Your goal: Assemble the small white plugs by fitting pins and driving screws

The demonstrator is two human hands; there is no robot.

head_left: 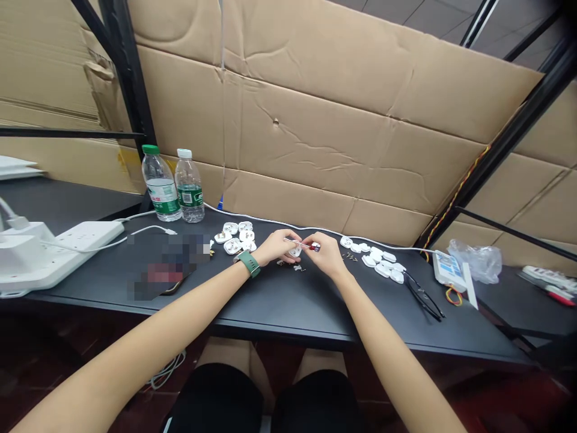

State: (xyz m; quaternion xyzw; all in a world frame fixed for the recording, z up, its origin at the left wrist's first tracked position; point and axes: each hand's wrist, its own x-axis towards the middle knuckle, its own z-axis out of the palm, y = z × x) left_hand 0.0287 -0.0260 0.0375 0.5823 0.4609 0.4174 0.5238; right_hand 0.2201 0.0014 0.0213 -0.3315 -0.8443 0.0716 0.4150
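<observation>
My left hand (276, 246) is closed around a small white plug housing (295, 252), whose open side faces up. In my right hand (328, 257) is a screwdriver (314, 246) with a red handle, its thin shaft lying across above the housing toward my left fingertips. Whether its tip touches anything is too small to tell. Small loose parts (299, 268) lie on the table just below my hands. To the left sits a group of white plug housings (232, 245) with metal parts inside. White plug covers (383, 269) and small brass-coloured pieces (350, 257) lie to the right.
Two water bottles (163, 195) stand at the back left, near a white power strip (85, 236). Folded glasses (424, 297) and a white box (449, 270) with wires are at the right. A white cable (270, 219) runs along the cardboard wall (311, 120).
</observation>
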